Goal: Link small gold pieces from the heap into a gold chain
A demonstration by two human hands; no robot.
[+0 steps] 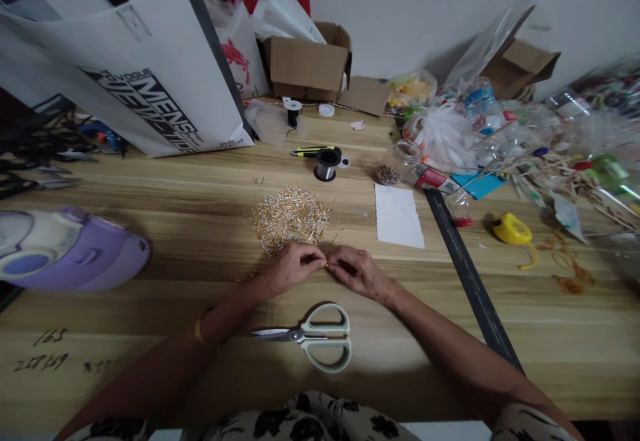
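Note:
Over the middle of the table, my left hand [295,266] and my right hand [361,273] meet at their fingertips. Both pinch a thin gold beaded strand [336,238], one end of which sticks up behind the fingers; the exact spot they grip is too small to make out. Just beyond my left hand lies a tangled heap of gold and silver beaded strands [290,218]. Scissors with pale green handles [320,338] rest on the table nearer to me, blades pointing left.
Behind the heap stand a wire spool [327,165] and a yellow cutter [310,152]. A white paper [399,216], a dark ruler [473,274] and a yellow tape measure [513,229] lie right. Clutter of bottles and bags fills the back right. A purple-white appliance [100,254] sits left.

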